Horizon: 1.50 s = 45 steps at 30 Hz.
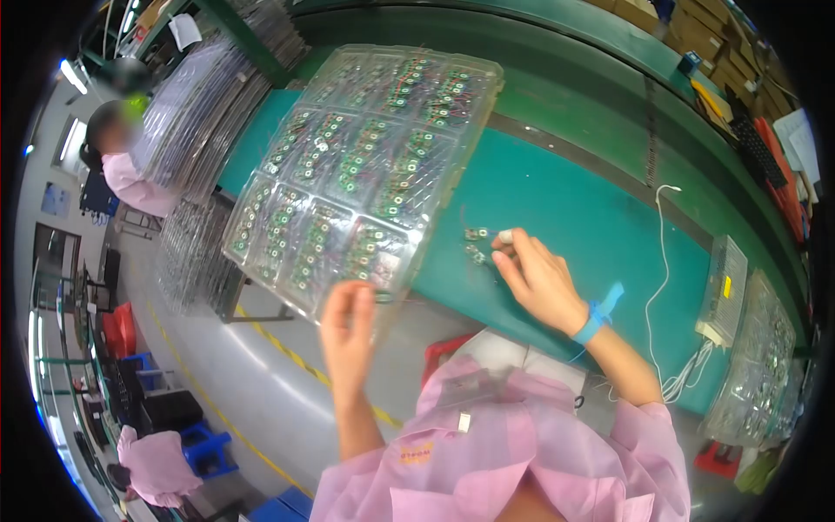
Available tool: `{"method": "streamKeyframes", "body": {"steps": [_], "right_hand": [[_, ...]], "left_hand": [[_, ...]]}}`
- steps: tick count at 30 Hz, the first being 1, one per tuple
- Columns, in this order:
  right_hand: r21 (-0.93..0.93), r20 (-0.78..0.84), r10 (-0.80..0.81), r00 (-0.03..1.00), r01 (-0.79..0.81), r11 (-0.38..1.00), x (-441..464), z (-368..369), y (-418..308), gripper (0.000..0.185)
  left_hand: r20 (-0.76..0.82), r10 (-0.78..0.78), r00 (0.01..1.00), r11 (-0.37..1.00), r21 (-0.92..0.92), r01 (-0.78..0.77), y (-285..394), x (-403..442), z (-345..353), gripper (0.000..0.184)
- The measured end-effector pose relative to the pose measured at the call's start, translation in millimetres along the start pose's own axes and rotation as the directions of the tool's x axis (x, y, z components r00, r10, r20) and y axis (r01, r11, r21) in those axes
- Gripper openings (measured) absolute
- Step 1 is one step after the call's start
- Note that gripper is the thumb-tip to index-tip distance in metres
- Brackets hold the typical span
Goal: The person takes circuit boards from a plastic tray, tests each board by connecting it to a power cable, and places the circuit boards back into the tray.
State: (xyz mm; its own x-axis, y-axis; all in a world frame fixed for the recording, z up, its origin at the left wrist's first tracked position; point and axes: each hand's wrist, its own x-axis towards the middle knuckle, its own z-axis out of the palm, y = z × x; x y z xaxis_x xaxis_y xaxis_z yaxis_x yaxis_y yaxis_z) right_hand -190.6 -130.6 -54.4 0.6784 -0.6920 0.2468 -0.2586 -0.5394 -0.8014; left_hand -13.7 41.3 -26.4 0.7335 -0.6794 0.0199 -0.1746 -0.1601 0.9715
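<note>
My left hand (346, 335) is at the near edge of a clear plastic tray (430, 228), its fingers pinched together. A small green circuit board (381, 297) shows at those fingertips, with a thin wire trailing to the right. The tray's compartments hold rows of similar boards with wires. Over the green mat (557, 191) is my right hand (539, 277), thumb and fingers apart, with a white cover on one fingertip. Just left of its fingertips lie a few loose small boards (475, 253). A blue band (594, 322) circles the right wrist.
Tall stacks of clear trays (200, 104) stand at the left. A white power strip (724, 287) with cables and more filled trays (755, 361) are at the right. A white cord (665, 252) crosses the mat. Two people in pink are in the left background.
</note>
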Motion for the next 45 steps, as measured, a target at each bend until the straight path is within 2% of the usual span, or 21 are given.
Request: {"method": "streamKeyframes", "body": {"steps": [1, 2, 4, 5, 9, 15, 17, 19, 20, 22, 24, 25, 29, 34, 36, 37, 39, 41, 42, 44, 45], "right_hand": [[-0.132, 0.018, -0.029, 0.999, 0.031, 0.991, 1, 5, 4, 0.019], [-0.262, 0.038, -0.056, 0.998, 0.064, 0.963, 2, 11, 9, 0.020], [-0.504, 0.082, -0.101, 0.992, 0.128, 0.854, 4, 24, 17, 0.022], [-0.501, 0.086, -0.104, 0.991, 0.133, 0.855, 6, 30, 19, 0.022], [-0.609, 0.010, -0.148, 0.989, 0.123, 0.783, 12, 44, 26, 0.025], [-0.472, 0.082, -0.010, 0.997, 0.048, 0.880, 5, 26, 29, 0.023], [-0.272, 0.136, 0.178, 0.975, -0.136, 0.953, 2, 14, 23, 0.021], [-0.073, 0.227, 0.337, 0.914, -0.329, 0.941, 1, 6, 15, 0.019], [-0.075, 0.233, 0.335, 0.913, -0.327, 0.942, -1, 5, 11, 0.019], [0.179, 0.326, 0.289, 0.900, -0.358, 0.916, -7, 4, 5, 0.019], [0.412, 0.404, 0.218, 0.888, -0.390, 0.823, -12, 3, -2, 0.020], [0.407, 0.411, 0.214, 0.886, -0.389, 0.827, -15, 1, -7, 0.020], [0.208, 0.460, 0.156, 0.874, -0.277, 0.938, -26, 0, -27, 0.019], [0.251, 0.486, 0.097, 0.869, -0.245, 0.936, -27, -5, -28, 0.020], [0.160, 0.421, 0.054, 0.905, -0.133, 0.978, -22, -7, -26, 0.018], [0.161, 0.422, 0.054, 0.905, -0.133, 0.978, -17, -8, -22, 0.018], [-0.038, 0.165, 0.026, 0.986, -0.020, 0.999, -6, -6, -9, 0.017], [0.008, 0.150, 0.058, 0.987, -0.060, 0.998, -2, -3, 3, 0.016], [0.052, 0.137, 0.093, 0.986, -0.101, 0.994, 1, -1, 9, 0.015], [0.136, 0.116, 0.167, 0.979, -0.183, 0.974, 3, 4, 19, 0.014], [0.139, 0.115, 0.165, 0.980, -0.181, 0.974, 3, 6, 23, 0.014]], "left_hand": [[-0.092, 0.028, 0.995, 0.988, 0.155, -0.014, -5, 2, -19, 0.016], [-0.103, 0.028, 0.994, 0.987, 0.159, -0.012, -13, 4, -34, 0.016], [-0.119, 0.031, 0.992, 0.864, 0.502, 0.033, -34, 7, -53, 0.019], [-0.124, 0.030, 0.992, 0.863, 0.504, 0.037, -40, 7, -53, 0.019], [-0.101, 0.307, 0.946, 0.536, 0.840, -0.084, -55, 10, -32, 0.020], [-0.246, 0.369, 0.896, 0.607, 0.794, -0.032, -49, 8, -25, 0.021], [-0.185, 0.313, 0.932, 0.728, 0.676, -0.111, -36, 5, -23, 0.022], [-0.116, 0.273, 0.955, 0.829, 0.532, -0.172, -23, 3, -17, 0.025], [-0.027, 0.237, 0.971, 0.872, 0.446, -0.201, -18, -1, -9, 0.024], [0.149, 0.209, 0.967, 0.944, 0.228, -0.239, -16, -7, 17, 0.027], [0.269, 0.038, 0.962, 0.994, 0.092, -0.065, -10, -12, 40, 0.025], [0.260, 0.037, 0.965, 0.994, 0.088, -0.062, -10, -16, 48, 0.025], [0.423, -0.088, 0.902, 0.961, -0.203, 0.189, -9, -24, 66, 0.021], [0.484, -0.111, 0.868, 0.899, -0.323, 0.295, -15, -24, 57, 0.014], [0.451, -0.124, 0.884, 0.932, -0.252, 0.259, -12, -27, 46, 0.015], [0.450, -0.125, 0.884, 0.932, -0.251, 0.260, -8, -27, 38, 0.015], [0.213, -0.029, 0.977, 0.996, 0.085, 0.011, 1, -27, 17, 0.012], [0.084, 0.044, 0.996, 0.979, 0.197, -0.060, -8, -24, -5, 0.008], [0.075, 0.045, 0.996, 0.977, 0.204, -0.059, -14, -20, -16, 0.008], [0.199, 0.244, 0.949, 0.823, 0.475, -0.311, -27, -10, -32, 0.012], [0.199, 0.245, 0.949, 0.821, 0.478, -0.312, -30, -5, -34, 0.012]]}}
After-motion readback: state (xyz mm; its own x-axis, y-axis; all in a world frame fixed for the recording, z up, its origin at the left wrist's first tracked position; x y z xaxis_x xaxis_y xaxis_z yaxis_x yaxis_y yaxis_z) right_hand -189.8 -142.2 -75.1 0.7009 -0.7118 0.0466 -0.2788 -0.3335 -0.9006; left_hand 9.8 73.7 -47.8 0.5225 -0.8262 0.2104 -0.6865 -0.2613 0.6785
